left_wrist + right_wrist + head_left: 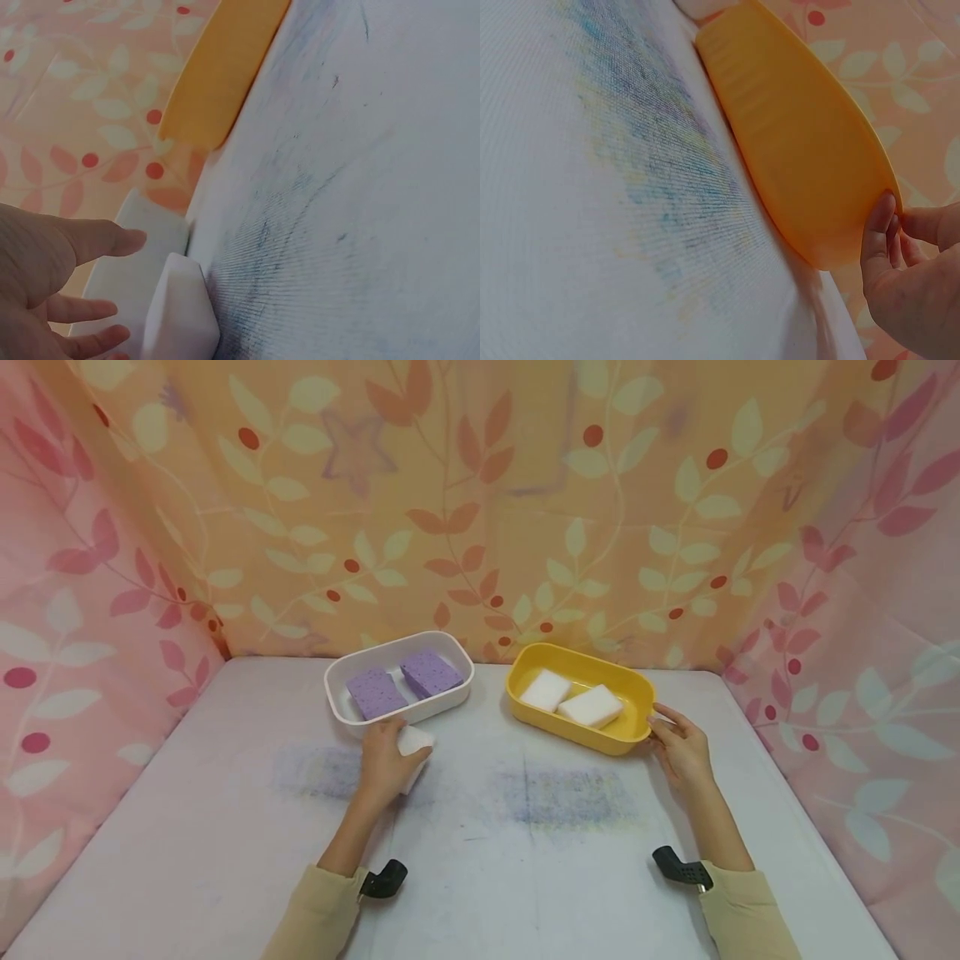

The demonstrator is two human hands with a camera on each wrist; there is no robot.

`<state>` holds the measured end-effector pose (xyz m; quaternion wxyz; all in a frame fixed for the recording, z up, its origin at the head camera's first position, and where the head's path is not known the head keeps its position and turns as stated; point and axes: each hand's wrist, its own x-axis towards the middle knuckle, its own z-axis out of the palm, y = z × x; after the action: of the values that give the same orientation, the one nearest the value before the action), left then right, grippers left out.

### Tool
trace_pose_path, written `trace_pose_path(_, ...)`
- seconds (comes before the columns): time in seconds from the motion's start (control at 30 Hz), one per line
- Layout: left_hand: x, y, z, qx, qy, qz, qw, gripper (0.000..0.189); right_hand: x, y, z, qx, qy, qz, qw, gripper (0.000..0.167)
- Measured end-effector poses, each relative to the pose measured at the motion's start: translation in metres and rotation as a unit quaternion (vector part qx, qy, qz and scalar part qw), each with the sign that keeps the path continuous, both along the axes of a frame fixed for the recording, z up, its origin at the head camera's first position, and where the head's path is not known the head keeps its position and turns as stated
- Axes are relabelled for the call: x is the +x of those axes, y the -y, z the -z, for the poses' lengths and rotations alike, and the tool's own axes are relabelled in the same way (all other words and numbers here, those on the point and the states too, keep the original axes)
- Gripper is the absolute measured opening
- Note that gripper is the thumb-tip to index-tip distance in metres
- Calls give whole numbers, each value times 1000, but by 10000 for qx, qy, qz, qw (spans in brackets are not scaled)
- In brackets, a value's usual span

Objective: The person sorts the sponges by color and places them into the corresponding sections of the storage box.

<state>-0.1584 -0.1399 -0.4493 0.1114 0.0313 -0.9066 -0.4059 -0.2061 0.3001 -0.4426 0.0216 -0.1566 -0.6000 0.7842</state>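
My left hand point(384, 763) is over a white sponge point(416, 742) on the table, just in front of a white container point(446, 699). In the left wrist view its thumb and fingers are spread beside that sponge point(180, 319); contact is hard to tell. Two purple sponges point(375, 693) lie inside the white container. At the right end of a yellow container point(577, 733), my right hand point(684, 753) pinches the rim between thumb and fingers, as the right wrist view shows. Two white sponges point(592, 705) lie in the yellow container.
The white-covered table point(480, 893) has bluish smudges near both containers. Patterned curtains point(480, 510) enclose its back and sides. A black device point(384, 879) is worn at the left wrist, and another black device point(678, 867) at the right.
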Motion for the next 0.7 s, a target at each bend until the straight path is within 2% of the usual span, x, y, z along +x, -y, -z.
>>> trace_pose_path(0.1, 2, -3, -2, -51, 358, -164, 9992, 64, 0, 0, 0, -96, -23, -11, 10000, 34)
trace_pose_path(0.2, 3, -5, -2, -75, 559, -275, 9980, 67, 0, 0, -2, -150, 5, 11, 9999, 32)
trace_pose_path(0.37, 2, -6, 0, -128, 702, -355, 9968, 73, 0, 0, -2, -63, 35, -7, 10000, 36)
trace_pose_path(0.57, 1, -6, 3, -153, 853, -410, 9954, 79, -2, -2, 4, 35, -163, -60, 9998, 32)
trace_pose_path(0.7, 1, -5, 4, -179, 912, -446, 9947, 79, -2, -4, 7, 30, -245, -145, 9996, 37)
